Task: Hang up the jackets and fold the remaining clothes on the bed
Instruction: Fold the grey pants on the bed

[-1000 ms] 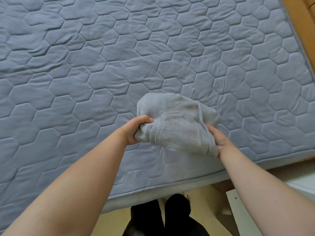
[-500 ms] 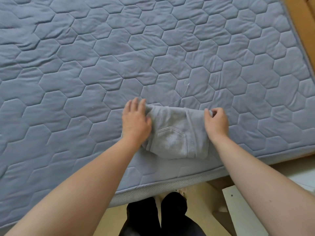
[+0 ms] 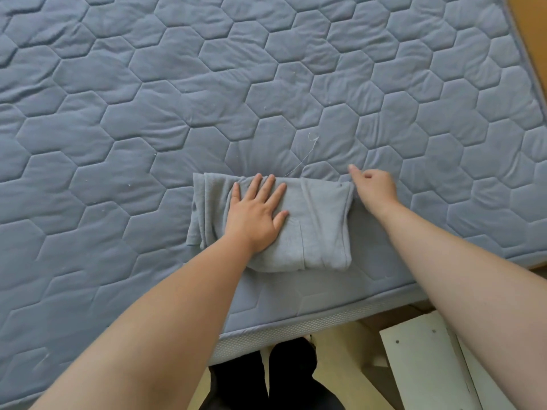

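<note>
My left hand (image 3: 254, 220) presses flat on the folded grey garment (image 3: 319, 226), fingers spread wide. Garment lies by the quilted mattress (image 3: 266, 84) near edge. My right hand (image 3: 376, 189) is at its far right corner, fingers curled, index out; grip unclear.

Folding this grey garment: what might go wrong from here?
The folded grey garment lies near the front edge of the mattress; a tug toward you might drag it off. Uneven layers stick out past the left hand, which presses flat, so the fold may spring open once it lifts. The right hand sits at the corner; its grip unclear.
</note>
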